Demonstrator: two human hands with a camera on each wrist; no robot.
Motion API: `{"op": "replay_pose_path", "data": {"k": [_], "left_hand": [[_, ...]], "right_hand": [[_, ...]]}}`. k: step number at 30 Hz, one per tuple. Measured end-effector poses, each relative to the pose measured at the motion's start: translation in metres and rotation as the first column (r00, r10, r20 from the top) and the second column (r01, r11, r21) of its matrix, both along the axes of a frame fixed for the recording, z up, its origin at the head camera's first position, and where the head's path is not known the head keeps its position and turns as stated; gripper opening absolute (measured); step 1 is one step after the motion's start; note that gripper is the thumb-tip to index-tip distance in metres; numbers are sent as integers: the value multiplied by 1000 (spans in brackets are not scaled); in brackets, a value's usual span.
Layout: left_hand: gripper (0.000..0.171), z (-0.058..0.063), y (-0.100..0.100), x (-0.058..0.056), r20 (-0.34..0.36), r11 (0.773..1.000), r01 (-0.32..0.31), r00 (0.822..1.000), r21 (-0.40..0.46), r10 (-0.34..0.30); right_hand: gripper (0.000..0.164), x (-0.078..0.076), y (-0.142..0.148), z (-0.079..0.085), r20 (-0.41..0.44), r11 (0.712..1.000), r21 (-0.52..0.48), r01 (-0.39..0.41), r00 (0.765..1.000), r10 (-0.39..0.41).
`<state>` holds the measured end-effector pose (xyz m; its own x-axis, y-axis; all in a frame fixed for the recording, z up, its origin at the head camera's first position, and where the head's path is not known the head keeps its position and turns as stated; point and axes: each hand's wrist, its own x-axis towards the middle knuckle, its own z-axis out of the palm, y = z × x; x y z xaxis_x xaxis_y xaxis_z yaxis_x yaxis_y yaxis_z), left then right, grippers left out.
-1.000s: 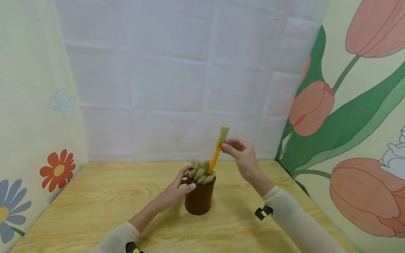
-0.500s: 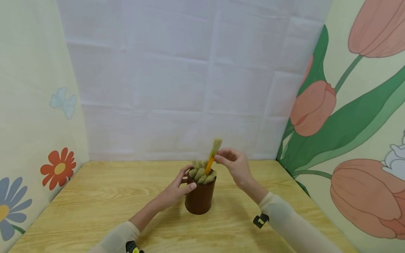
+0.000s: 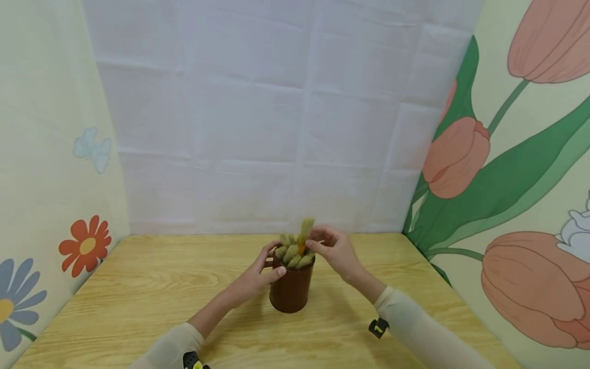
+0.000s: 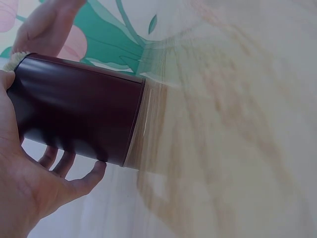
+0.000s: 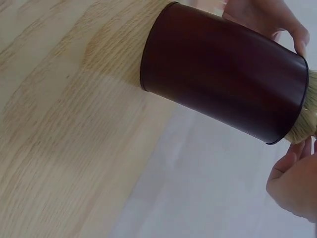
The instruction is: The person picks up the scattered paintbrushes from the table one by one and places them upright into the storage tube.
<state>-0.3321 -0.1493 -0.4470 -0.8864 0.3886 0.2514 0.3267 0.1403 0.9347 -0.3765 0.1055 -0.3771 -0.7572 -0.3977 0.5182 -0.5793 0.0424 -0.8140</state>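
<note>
A dark brown mug (image 3: 291,289) stands upright on the table, packed with several brushes (image 3: 289,253) whose pale bristles point up. My left hand (image 3: 251,281) holds the mug at its handle side, thumb near the rim; in the left wrist view its fingers (image 4: 91,179) lie along the mug's wall. Between the thumb and fingers of my right hand (image 3: 338,256) is a paintbrush (image 3: 306,227) with an orange handle, bristles up. Its lower part is down among the other brushes, hidden in the mug. The right wrist view shows bristles (image 5: 309,109) at the mug's mouth.
The wood-grain table (image 3: 184,292) reaches back to a white cloth backdrop (image 3: 244,128). Flower-printed panels flank it, with a tulip panel (image 3: 530,205) on the right and a daisy panel (image 3: 41,195) on the left.
My right hand has moved down and left, lowering the paintbrush deeper into the mug, so less of its orange handle shows. The left hand and the mug have stayed in place.
</note>
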Motion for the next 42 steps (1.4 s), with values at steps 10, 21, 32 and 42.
{"op": "replay_pose_path", "data": {"k": [10, 21, 32, 42], "left_hand": [[68, -2, 3, -1, -6, 1000, 20, 1000, 6, -20], [70, -1, 3, -3, 1, 1000, 13, 1000, -6, -13], [69, -4, 2, -5, 2, 1000, 27, 1000, 6, -27], [68, -2, 2, -4, -8, 1000, 23, 1000, -8, -23]], "right_hand": [[18, 16, 1, 9, 7, 991, 133, 26, 1000, -27], [20, 27, 2, 30, -48, 981, 193, 13, 999, -3], [11, 28, -2, 29, -133, 974, 226, 33, 991, -3], [13, -2, 2, 5, -113, 972, 233, 37, 993, -10]]}}
